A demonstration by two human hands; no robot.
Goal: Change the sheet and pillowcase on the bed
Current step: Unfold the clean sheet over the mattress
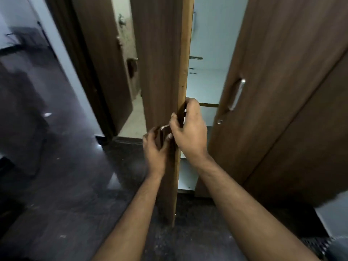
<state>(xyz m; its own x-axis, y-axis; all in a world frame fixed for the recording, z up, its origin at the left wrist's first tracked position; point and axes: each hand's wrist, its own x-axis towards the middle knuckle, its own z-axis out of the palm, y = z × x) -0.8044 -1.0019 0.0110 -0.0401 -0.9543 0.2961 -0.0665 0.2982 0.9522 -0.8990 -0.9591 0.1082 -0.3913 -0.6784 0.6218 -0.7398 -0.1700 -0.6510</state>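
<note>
At the wardrobe door (162, 76) edge: both hands on the door.
Left hand (154, 147) on outer face, fingers curled round the metal handle (165, 126). Right hand (190, 129) wrapped over door edge, fingers gripping behind it. Right of door: pale shelves (205, 85), second door (273, 91) shut. Sheet and pillowcase not visible.

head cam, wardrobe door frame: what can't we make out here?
- Wardrobe interior: only a strip shows between the open door and the shut door; any linen is out of sight.
- Metal piece between the hands: mostly covered by the left hand and right hand, so its kind is unclear.
- Right hand's fingers: wrapped behind the door edge.
- Left side of the room: motion blurred.
- Bed: not in view.
</note>
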